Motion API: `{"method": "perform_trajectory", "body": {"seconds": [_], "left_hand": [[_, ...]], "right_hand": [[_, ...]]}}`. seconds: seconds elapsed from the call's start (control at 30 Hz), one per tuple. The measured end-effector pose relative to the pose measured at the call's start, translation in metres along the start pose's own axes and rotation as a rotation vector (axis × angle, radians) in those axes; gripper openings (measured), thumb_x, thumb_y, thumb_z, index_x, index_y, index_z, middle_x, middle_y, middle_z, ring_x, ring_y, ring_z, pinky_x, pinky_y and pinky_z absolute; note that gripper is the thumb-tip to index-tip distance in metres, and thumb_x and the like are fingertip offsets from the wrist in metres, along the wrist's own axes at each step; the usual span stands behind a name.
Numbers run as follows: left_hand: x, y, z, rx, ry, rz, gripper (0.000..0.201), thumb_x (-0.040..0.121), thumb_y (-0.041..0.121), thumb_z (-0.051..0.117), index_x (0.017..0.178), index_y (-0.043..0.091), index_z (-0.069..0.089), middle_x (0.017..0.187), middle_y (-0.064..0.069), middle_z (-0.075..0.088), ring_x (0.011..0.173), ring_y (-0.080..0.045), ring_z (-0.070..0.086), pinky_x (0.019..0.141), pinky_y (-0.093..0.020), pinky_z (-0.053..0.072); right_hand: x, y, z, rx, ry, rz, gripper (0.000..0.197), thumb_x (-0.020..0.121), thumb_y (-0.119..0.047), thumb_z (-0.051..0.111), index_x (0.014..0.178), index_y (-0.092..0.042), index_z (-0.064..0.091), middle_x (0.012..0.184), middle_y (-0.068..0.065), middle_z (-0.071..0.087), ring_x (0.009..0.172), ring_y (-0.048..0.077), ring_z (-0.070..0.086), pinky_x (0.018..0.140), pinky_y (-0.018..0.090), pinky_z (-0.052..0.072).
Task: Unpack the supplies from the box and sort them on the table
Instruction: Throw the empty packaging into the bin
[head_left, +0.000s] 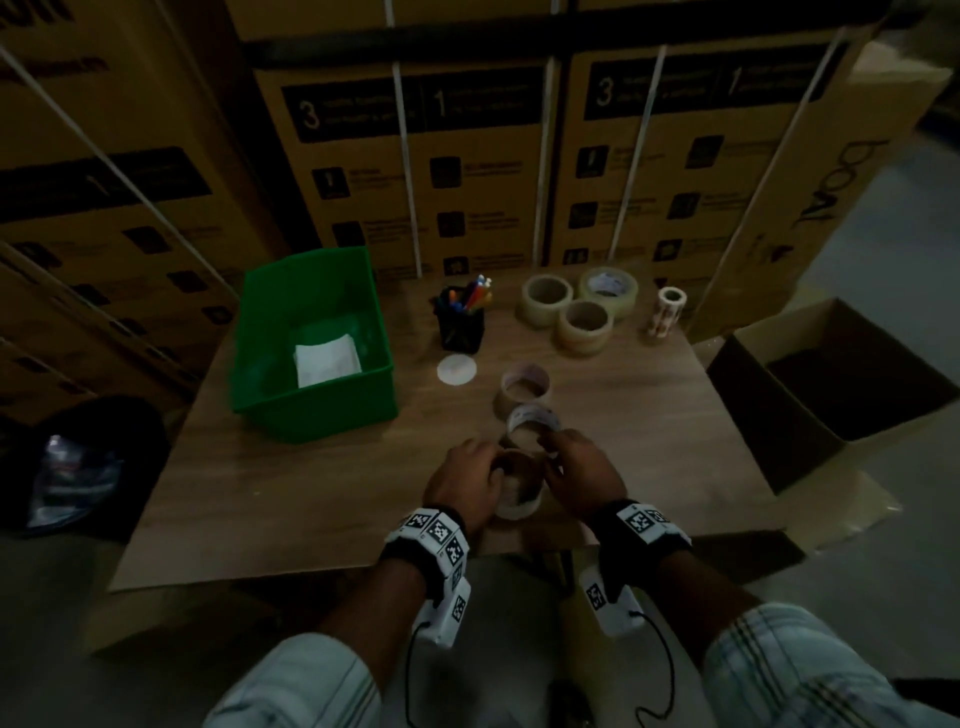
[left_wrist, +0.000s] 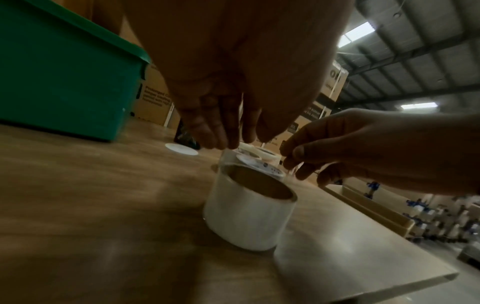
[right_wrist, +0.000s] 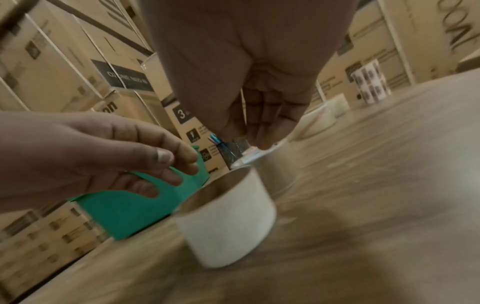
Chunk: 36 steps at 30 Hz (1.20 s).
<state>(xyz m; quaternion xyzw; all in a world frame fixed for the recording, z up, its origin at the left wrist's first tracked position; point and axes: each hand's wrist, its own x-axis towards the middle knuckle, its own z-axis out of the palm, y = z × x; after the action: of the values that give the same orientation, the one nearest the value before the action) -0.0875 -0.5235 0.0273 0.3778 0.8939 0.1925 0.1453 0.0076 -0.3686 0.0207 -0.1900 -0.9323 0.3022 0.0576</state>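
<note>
A white tape roll (head_left: 519, 496) (left_wrist: 249, 216) (right_wrist: 228, 224) stands upright near the table's front edge, between my hands. My right hand (head_left: 553, 447) (right_wrist: 257, 143) (left_wrist: 293, 162) pinches a clear wrapper with a round label (head_left: 532, 418) (left_wrist: 257, 164) (right_wrist: 246, 159) just above the roll's far rim. My left hand (head_left: 491, 465) (left_wrist: 228, 142) (right_wrist: 182, 162) hovers at the roll's left side with loosely bent fingers; I see nothing held in it. Another roll (head_left: 524, 389) stands just behind. The open cardboard box (head_left: 831, 395) sits right of the table, dark inside.
A green bin (head_left: 322, 410) holding white paper stands at the left. Behind it are a black pen holder (head_left: 460, 322), a white disc (head_left: 457, 369), three clear tape rolls (head_left: 582, 317) and a label roll (head_left: 667, 309). Stacked cartons wall off the back. A dark bag (head_left: 78, 467) lies left.
</note>
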Motion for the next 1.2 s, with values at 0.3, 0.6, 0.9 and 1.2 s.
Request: {"method": "perform_trajectory", "body": {"seconds": [0.3,0.6,0.9,1.2], "left_hand": [[0.000,0.028,0.021,-0.060,-0.260,-0.093,0.037,0.089,0.031,0.059,0.124,0.019,0.056,0.126,-0.003,0.060,0.111,-0.024,0.060,0.092,-0.038,0.051],[0.012,0.016,-0.011,0.235,-0.304,-0.197,0.034,0.094,0.025,0.051,0.126,0.015,0.057,0.132,-0.011,0.056,0.117,-0.030,0.056,0.100,-0.041,0.046],[-0.011,-0.007,-0.007,0.153,-0.088,-0.244,0.033,0.095,0.023,0.048,0.125,0.014,0.056,0.135,-0.008,0.054,0.121,-0.026,0.052,0.102,-0.035,0.041],[-0.043,-0.022,-0.011,0.064,0.006,-0.320,0.035,0.097,0.023,0.045,0.131,0.019,0.056,0.134,-0.010,0.055,0.118,-0.029,0.053,0.098,-0.035,0.042]], "right_hand": [[0.026,0.026,-0.012,-0.028,-0.101,-0.090,0.033,0.086,-0.017,0.058,0.117,-0.011,0.061,0.109,0.018,0.061,0.093,0.037,0.060,0.078,0.038,0.048],[0.033,0.018,-0.014,-0.091,-0.094,-0.178,0.038,0.078,-0.012,0.058,0.115,-0.011,0.062,0.121,0.019,0.060,0.108,0.040,0.054,0.091,0.042,0.047],[0.037,0.020,-0.002,-0.332,-0.145,-0.203,0.044,0.057,-0.013,0.080,0.100,-0.011,0.069,0.095,0.017,0.069,0.082,0.040,0.065,0.066,0.042,0.055],[0.043,0.008,0.003,-0.407,-0.111,-0.268,0.026,0.066,-0.014,0.068,0.092,-0.012,0.071,0.096,0.013,0.070,0.084,0.037,0.062,0.072,0.042,0.053]]}}
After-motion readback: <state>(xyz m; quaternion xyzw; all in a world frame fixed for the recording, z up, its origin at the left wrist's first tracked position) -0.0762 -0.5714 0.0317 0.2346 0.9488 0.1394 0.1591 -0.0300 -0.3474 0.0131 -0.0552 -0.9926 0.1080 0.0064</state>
